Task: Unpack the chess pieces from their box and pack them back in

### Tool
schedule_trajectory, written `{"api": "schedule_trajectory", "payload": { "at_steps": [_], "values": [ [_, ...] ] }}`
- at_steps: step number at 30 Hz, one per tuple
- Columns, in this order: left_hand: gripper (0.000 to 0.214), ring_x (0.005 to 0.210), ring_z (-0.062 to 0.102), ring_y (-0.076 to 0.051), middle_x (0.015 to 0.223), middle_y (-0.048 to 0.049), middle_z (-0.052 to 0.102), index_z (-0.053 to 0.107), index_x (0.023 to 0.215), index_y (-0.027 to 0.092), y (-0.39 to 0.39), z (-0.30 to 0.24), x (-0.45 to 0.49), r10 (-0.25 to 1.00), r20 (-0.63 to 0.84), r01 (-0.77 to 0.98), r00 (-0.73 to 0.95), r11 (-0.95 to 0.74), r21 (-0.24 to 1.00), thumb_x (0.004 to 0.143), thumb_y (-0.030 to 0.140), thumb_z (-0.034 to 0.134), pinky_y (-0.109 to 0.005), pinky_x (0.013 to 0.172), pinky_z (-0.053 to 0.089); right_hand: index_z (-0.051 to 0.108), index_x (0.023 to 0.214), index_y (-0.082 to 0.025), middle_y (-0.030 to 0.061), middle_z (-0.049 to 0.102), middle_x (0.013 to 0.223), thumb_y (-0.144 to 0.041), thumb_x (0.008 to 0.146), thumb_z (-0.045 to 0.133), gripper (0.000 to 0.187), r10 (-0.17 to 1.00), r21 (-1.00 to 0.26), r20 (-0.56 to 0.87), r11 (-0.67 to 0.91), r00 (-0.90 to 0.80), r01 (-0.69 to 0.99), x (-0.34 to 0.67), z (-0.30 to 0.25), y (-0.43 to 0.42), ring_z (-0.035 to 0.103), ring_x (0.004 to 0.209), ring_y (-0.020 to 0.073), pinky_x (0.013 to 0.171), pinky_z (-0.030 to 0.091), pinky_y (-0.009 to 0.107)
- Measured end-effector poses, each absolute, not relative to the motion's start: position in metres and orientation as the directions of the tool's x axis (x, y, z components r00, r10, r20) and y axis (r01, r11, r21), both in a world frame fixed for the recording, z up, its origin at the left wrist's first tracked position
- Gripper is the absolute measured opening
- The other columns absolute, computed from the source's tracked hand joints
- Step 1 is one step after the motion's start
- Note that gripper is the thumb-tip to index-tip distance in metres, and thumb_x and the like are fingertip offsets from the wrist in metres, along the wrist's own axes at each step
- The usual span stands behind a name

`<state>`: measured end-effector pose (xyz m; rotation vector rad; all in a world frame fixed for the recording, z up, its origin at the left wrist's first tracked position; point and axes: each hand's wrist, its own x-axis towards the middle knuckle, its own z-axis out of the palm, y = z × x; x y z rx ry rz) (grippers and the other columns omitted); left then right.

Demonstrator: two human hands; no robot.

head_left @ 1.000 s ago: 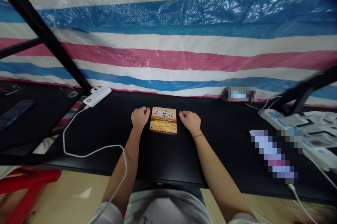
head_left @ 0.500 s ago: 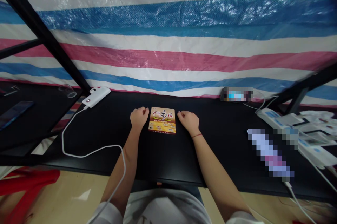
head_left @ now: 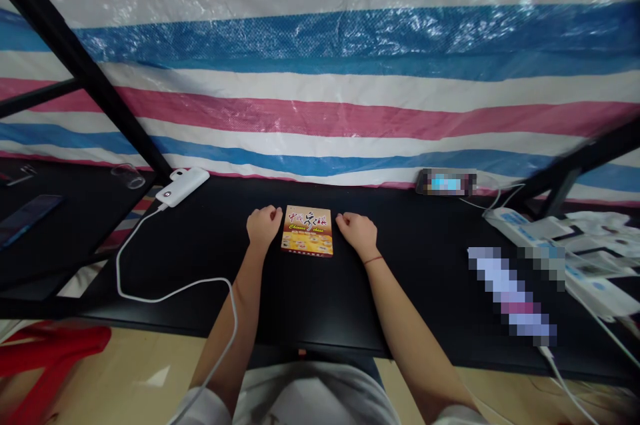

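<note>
A small Chinese chess box (head_left: 307,232), yellow and dark red with printed lettering, lies flat on the black table (head_left: 310,305) between my hands. Just left of it, my left hand (head_left: 263,225) rests in a loose fist on the tabletop. My right hand (head_left: 358,233), with a thin red cord at the wrist, is likewise curled on the other side of the box. Neither hand touches the box, and nothing shows in either one.
A white power bank (head_left: 184,186) stands at the back left, its white cable (head_left: 175,290) running over my left forearm. To the right are a blurred phone (head_left: 447,182), a pixelated device (head_left: 513,295) and a power strip (head_left: 530,232). A striped plastic sheet (head_left: 320,112) hangs behind.
The whole view has shifted slightly, so things sit a little lower in the picture. Both hands and the box keep their places on the table.
</note>
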<state>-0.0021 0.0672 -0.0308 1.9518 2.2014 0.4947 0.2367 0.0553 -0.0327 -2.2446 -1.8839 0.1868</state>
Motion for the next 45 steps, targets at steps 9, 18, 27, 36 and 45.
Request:
{"api": "schedule_trajectory", "payload": {
  "at_steps": [9,18,27,36,45],
  "values": [
    [0.039,0.082,0.062,-0.02,0.074,-0.0021,0.069,0.063,0.071,0.022,0.067,-0.03,0.003,0.995,0.095,0.935,0.031,-0.062,0.35,0.092,0.05,0.045,-0.03,0.074,0.031,0.063,0.068,-0.02,0.0013,0.068,0.074,-0.043,0.096,0.043,0.041,0.996,-0.377,0.042,0.086,-0.076,0.922,0.25,-0.032,0.046,0.06,0.069,0.014,0.057,0.03,0.022],
    [0.037,0.084,0.062,-0.021,0.079,-0.0046,0.07,0.061,0.075,0.021,0.061,-0.032,0.022,0.988,0.096,0.941,0.122,-0.145,0.305,0.096,0.041,0.038,-0.031,0.073,0.03,0.07,0.102,-0.017,0.0083,0.072,0.101,-0.041,0.093,0.045,0.036,0.993,-0.656,0.109,0.11,-0.051,0.746,0.249,-0.03,0.027,0.064,0.092,0.0204,0.086,0.043,0.028],
    [0.03,0.087,0.063,-0.021,0.085,-0.0049,0.068,0.065,0.09,0.02,0.058,-0.031,0.025,0.988,0.142,0.881,0.06,-0.119,0.458,0.095,0.04,0.044,-0.031,0.078,0.039,0.064,0.098,-0.015,0.0022,0.065,0.074,-0.059,0.076,0.061,0.049,0.985,-0.97,0.085,0.047,0.153,0.237,0.236,-0.022,0.028,0.06,0.071,0.0174,0.068,0.048,0.027],
    [0.041,0.119,0.056,-0.022,0.129,-0.0093,0.058,0.053,0.131,0.024,0.02,-0.005,0.02,0.968,0.243,0.291,0.061,-0.25,0.923,0.095,0.042,0.046,-0.037,0.103,0.045,0.064,0.094,-0.02,-0.0001,0.062,0.071,-0.049,0.083,0.06,0.032,0.967,-0.963,0.253,0.255,-0.029,0.088,0.172,0.019,0.021,0.056,0.061,0.0139,0.059,0.046,0.026],
    [0.062,0.113,0.061,-0.023,0.126,-0.0089,0.06,0.035,0.144,0.029,0.01,-0.011,-0.021,0.977,0.068,0.084,-0.204,-0.052,0.995,0.087,0.035,0.06,-0.04,0.097,0.049,0.068,0.097,-0.018,0.0033,0.069,0.082,-0.044,0.088,0.052,0.032,0.923,-0.858,0.376,0.378,-0.077,0.348,0.178,0.027,0.03,0.061,0.069,0.0156,0.065,0.046,0.026]
  ]
}}
